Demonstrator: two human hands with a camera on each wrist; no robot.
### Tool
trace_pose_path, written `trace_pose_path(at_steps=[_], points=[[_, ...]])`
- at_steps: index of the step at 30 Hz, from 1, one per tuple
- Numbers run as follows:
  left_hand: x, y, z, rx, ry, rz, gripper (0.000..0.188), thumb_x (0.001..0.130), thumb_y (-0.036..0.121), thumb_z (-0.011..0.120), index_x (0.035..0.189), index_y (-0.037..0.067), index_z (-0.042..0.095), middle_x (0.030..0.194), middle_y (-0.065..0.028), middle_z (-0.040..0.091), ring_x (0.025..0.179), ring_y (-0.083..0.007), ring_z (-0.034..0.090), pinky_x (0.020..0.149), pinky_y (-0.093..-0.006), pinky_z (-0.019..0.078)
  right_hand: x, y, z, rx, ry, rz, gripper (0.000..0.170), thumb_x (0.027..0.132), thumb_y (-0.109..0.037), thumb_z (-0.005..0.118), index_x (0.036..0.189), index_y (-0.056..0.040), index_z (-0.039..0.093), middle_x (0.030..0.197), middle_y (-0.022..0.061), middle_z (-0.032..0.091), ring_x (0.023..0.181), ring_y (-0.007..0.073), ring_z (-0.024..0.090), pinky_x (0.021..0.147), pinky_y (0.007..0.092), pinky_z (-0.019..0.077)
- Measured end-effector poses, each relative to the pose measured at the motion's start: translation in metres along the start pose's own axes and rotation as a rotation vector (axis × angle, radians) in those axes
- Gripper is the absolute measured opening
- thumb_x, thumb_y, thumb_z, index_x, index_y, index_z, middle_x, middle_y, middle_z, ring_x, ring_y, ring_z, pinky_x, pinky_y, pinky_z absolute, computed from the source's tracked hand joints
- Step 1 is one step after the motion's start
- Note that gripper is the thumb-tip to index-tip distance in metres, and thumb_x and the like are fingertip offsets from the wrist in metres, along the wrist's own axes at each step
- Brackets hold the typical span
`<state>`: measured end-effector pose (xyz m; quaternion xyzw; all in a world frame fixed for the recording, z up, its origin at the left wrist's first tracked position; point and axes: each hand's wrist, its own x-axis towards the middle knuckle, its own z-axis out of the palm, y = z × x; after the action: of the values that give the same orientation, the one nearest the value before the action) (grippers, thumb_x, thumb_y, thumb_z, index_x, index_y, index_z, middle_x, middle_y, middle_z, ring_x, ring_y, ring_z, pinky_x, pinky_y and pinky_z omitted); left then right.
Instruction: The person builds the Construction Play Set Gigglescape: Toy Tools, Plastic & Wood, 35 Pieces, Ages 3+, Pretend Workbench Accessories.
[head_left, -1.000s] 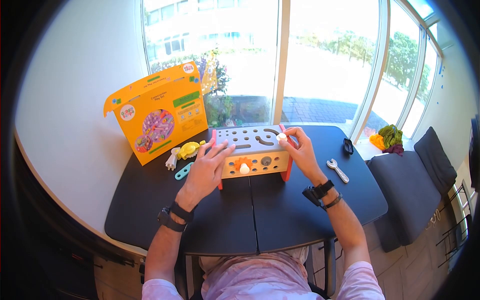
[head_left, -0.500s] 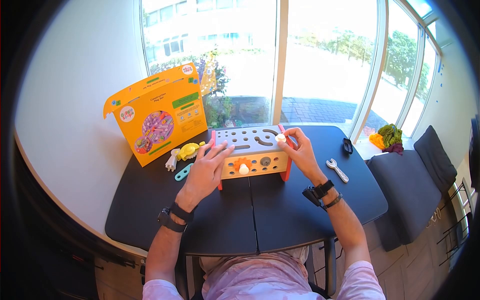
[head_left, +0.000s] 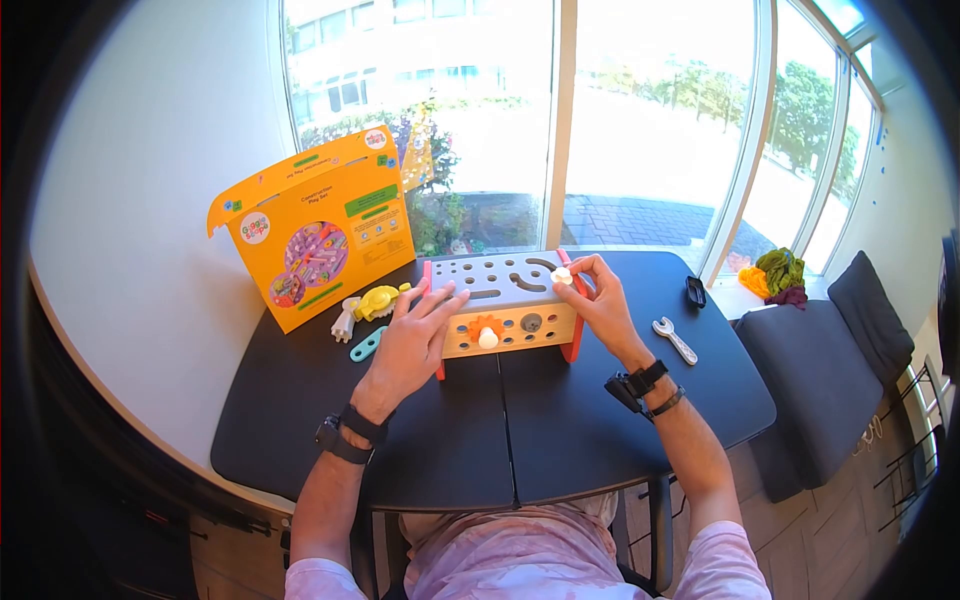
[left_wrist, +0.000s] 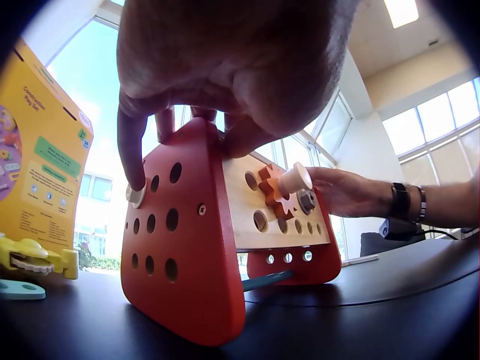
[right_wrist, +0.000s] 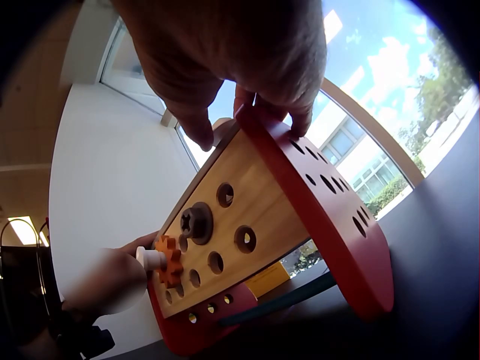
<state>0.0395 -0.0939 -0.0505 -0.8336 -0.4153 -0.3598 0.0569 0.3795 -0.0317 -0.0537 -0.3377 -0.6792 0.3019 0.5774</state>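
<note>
A wooden toy workbench (head_left: 505, 330) with red end panels and a grey holed top stands on the table. My left hand (head_left: 412, 345) rests on its left end, fingers stretched over the top; in the left wrist view one fingertip touches a white round piece (left_wrist: 136, 196) on the outer red panel. My right hand (head_left: 602, 300) pinches a white round-headed peg (head_left: 562, 276) at the top's right end. Its lower part is hidden. On the front panel sit an orange gear (right_wrist: 169, 262) with a white peg (right_wrist: 151, 259) through it and a grey cross-head toy screw (right_wrist: 196, 223).
At the back left stands a yellow play-set box (head_left: 318, 225). Before it lie a yellow toothed toy (head_left: 378, 302), a white toy piece (head_left: 344, 322) and a teal holed strip (head_left: 367, 345). A toy wrench (head_left: 676, 341) and a small black object (head_left: 696, 292) lie to the right.
The white peg has shifted very slightly and sits at a slightly different angle between my right fingers. My left hand and the workbench have stayed in place.
</note>
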Motion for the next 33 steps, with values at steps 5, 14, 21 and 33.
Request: trace_pose_path(at_steps=[5, 14, 21, 33], points=[[0.0, 0.001, 0.0, -0.003, -0.003, -0.006, 0.051, 0.108, 0.004, 0.061, 0.156, 0.018, 0.066, 0.161, -0.011, 0.064, 0.151, -0.048, 0.048, 0.127, -0.0533, 0.0404, 0.0, 0.001, -0.002, -0.004, -0.016, 0.024, 0.033, 0.102, -0.016, 0.086, 0.116, -0.0036, 0.059, 0.121, 0.005, 0.063, 0.122, 0.0127, 0.065, 0.11, 0.0331, 0.0574], [0.0, 0.001, -0.001, -0.012, 0.009, 0.004, 0.05, 0.108, 0.004, 0.061, 0.156, 0.017, 0.067, 0.16, -0.0114, 0.064, 0.15, -0.0483, 0.048, 0.127, -0.0534, 0.0404, -0.002, 0.002, 0.0, 0.038, -0.008, -0.029, 0.027, 0.107, -0.011, 0.076, 0.126, -0.0019, 0.06, 0.129, 0.0075, 0.062, 0.135, 0.0157, 0.06, 0.115, 0.0342, 0.0538], [0.0, 0.001, 0.0, -0.013, 0.005, 0.0, 0.05, 0.108, 0.004, 0.061, 0.156, 0.017, 0.067, 0.161, -0.0121, 0.063, 0.151, -0.0483, 0.048, 0.127, -0.0529, 0.0403, -0.003, 0.001, -0.001, 0.058, -0.022, -0.003, 0.028, 0.107, -0.009, 0.075, 0.129, -0.0011, 0.059, 0.131, 0.0066, 0.062, 0.133, 0.0137, 0.06, 0.113, 0.0308, 0.0534], [-0.001, -0.032, -0.026, -0.395, 0.041, -0.1, 0.052, 0.114, 0.006, 0.056, 0.166, 0.002, 0.05, 0.167, -0.0176, 0.057, 0.15, -0.0281, 0.056, 0.121, -0.0429, 0.0501, -0.005, 0.004, -0.003, 0.074, -0.041, -0.02, 0.03, 0.106, -0.008, 0.076, 0.128, -0.0018, 0.057, 0.133, 0.0078, 0.062, 0.136, 0.0146, 0.059, 0.119, 0.0339, 0.0514]])
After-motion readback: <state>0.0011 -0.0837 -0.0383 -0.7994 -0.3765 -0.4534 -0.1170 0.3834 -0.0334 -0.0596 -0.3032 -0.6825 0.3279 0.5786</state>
